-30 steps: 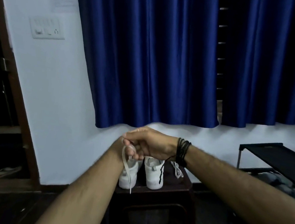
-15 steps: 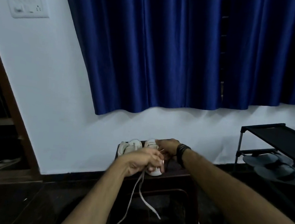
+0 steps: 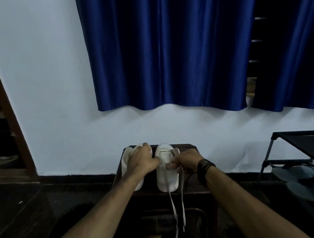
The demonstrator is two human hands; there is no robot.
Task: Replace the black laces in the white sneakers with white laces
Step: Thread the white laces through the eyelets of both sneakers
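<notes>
Both sneakers sit side by side on the dark desk [image 3: 198, 191] by the wall, and our left hand [image 3: 143, 161] is curled over the left sneaker [image 3: 126, 161]. Our right hand [image 3: 185, 160] pinches the white lace [image 3: 176, 205] at the right sneaker [image 3: 165, 178], ends dangling off the front edge.

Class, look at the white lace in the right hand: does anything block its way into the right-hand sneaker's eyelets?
Nothing visible blocks it. The right hand pinches the white lace right at the sneaker, and the left hand rests across the other side. A black lace trails beside it; the eyelets themselves are hidden.
</notes>
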